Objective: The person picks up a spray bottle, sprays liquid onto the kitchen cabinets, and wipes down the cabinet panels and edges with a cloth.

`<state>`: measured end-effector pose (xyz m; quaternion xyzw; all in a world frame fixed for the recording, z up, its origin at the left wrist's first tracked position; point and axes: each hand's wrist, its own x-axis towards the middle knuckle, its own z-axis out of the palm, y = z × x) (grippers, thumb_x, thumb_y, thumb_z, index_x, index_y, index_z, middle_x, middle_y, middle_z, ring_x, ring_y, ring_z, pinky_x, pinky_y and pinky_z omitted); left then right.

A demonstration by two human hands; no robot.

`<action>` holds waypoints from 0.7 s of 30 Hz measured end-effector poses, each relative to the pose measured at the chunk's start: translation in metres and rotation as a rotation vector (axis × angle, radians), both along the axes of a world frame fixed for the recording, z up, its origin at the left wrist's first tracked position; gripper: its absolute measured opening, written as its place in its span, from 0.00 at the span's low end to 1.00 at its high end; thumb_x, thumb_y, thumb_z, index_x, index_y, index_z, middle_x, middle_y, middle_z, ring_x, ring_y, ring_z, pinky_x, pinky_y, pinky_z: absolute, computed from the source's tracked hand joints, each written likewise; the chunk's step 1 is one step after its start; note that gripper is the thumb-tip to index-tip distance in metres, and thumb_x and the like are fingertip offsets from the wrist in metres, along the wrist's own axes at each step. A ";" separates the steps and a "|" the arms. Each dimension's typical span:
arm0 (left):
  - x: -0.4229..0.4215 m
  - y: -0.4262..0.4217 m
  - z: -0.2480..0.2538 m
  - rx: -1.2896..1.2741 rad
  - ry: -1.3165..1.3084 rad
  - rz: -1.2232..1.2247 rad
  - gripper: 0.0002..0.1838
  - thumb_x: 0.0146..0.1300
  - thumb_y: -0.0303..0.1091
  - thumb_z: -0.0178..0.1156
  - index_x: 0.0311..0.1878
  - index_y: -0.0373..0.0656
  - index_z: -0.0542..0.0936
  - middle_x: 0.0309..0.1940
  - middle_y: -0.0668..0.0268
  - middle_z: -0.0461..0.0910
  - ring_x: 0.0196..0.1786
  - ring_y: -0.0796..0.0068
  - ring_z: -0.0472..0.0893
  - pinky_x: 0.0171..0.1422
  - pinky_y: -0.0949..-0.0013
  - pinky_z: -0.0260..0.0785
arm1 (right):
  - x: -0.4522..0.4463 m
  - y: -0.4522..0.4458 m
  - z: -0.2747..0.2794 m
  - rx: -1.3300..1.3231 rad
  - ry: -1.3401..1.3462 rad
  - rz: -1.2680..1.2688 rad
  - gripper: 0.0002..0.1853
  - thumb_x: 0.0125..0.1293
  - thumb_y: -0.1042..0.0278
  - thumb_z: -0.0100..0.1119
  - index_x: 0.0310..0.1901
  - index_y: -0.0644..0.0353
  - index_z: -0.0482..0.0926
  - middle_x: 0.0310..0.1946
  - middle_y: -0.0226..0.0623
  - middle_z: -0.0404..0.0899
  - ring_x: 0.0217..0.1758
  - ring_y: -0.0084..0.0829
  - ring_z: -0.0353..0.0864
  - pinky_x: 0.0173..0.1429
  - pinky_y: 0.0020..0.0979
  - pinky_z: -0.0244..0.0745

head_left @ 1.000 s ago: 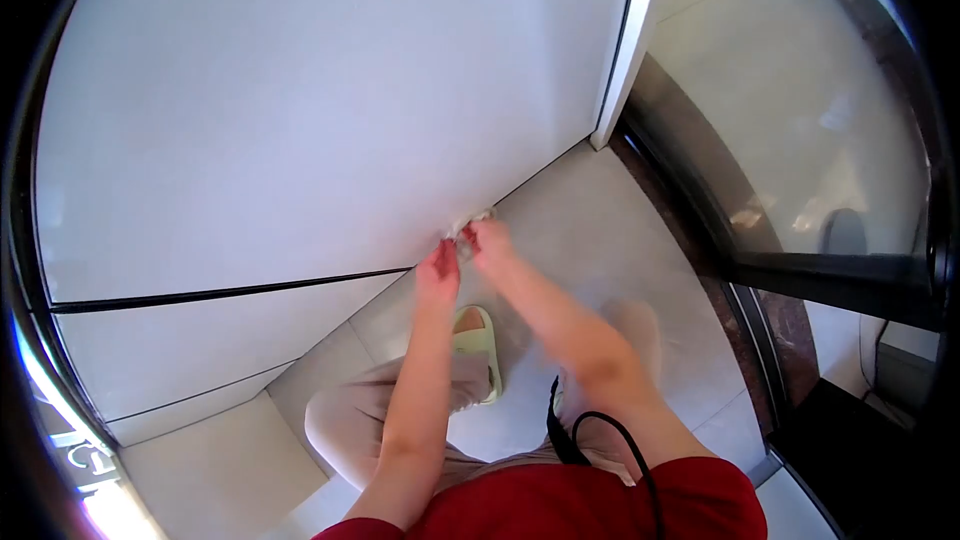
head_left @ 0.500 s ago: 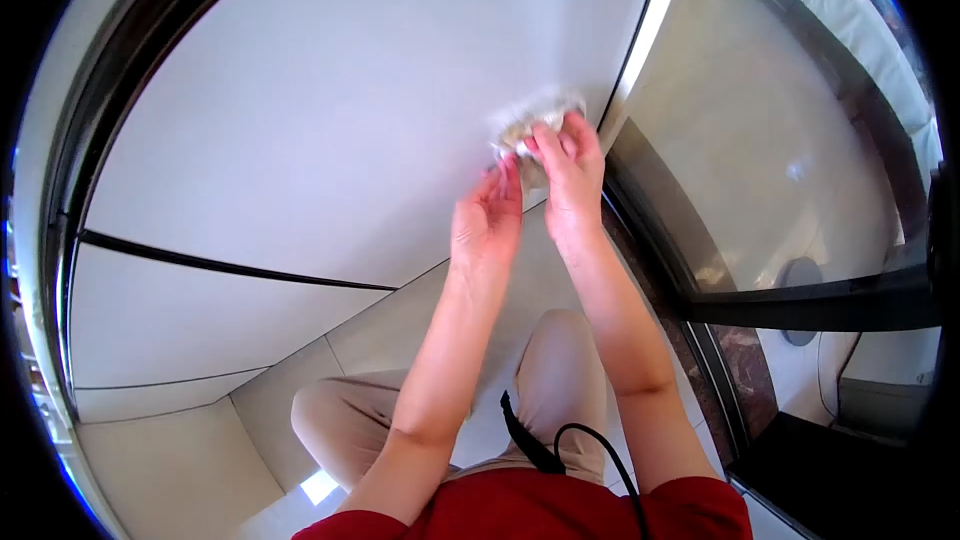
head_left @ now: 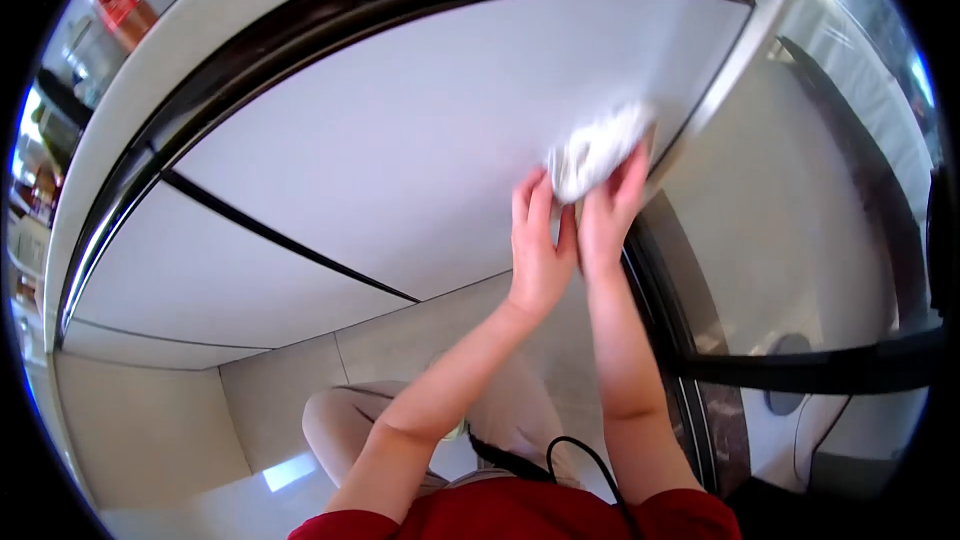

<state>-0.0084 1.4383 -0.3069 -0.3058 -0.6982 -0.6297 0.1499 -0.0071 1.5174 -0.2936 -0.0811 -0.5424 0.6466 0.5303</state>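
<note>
Before white panel point(head_left: 400, 130), noted: left hand point(head_left: 542, 258) at lower-left edge of bunched white cloth point(head_left: 598, 152), cannot tell if gripping | grasp by right hand point(head_left: 610, 215) at lower-right edge | possible slip from one-sided hold; possible snag at pale strip point(head_left: 729, 72) from loose folds.

i note one white cloth point(head_left: 600, 152), bunched, outline blurred, slanting up to the right, against or just before the pale panel point(head_left: 430, 120), near its right edge.

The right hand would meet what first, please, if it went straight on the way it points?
First the cloth, then probably the panel behind it, though any gap is unclear.
</note>
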 end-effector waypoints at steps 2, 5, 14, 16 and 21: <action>0.005 -0.024 -0.044 -0.131 -0.036 0.116 0.25 0.56 0.19 0.59 0.58 0.35 0.67 0.49 0.54 0.71 0.48 0.59 0.72 0.52 0.64 0.66 | 0.009 -0.027 -0.048 -0.020 -0.107 0.083 0.31 0.63 0.80 0.55 0.66 0.63 0.56 0.58 0.41 0.68 0.59 0.33 0.71 0.61 0.32 0.69; 0.009 -0.064 -0.092 -0.081 -0.139 0.272 0.24 0.55 0.19 0.60 0.56 0.35 0.67 0.47 0.53 0.71 0.49 0.60 0.73 0.51 0.64 0.67 | 0.005 -0.080 -0.114 -0.044 -0.237 0.195 0.28 0.60 0.81 0.56 0.62 0.64 0.59 0.54 0.40 0.69 0.56 0.31 0.73 0.57 0.31 0.72; -0.016 -0.139 0.059 0.319 0.001 0.424 0.22 0.58 0.18 0.57 0.56 0.35 0.65 0.43 0.62 0.73 0.46 0.73 0.74 0.51 0.71 0.69 | -0.023 -0.141 0.086 0.672 0.031 0.253 0.21 0.53 0.79 0.61 0.51 0.60 0.73 0.45 0.45 0.74 0.42 0.48 0.77 0.42 0.40 0.74; -0.021 -0.160 0.112 0.365 0.095 0.427 0.24 0.59 0.18 0.57 0.57 0.34 0.63 0.46 0.60 0.71 0.47 0.72 0.74 0.51 0.70 0.69 | -0.041 -0.153 0.138 0.907 0.281 0.165 0.20 0.55 0.76 0.61 0.51 0.59 0.74 0.43 0.42 0.74 0.40 0.46 0.76 0.41 0.40 0.74; -0.037 -0.226 0.162 0.169 0.924 0.924 0.27 0.54 0.16 0.56 0.59 0.36 0.66 0.49 0.60 0.73 0.48 0.69 0.74 0.56 0.69 0.65 | -0.056 -0.168 0.165 1.262 0.386 0.150 0.20 0.54 0.71 0.57 0.51 0.59 0.75 0.45 0.36 0.73 0.48 0.36 0.75 0.53 0.35 0.73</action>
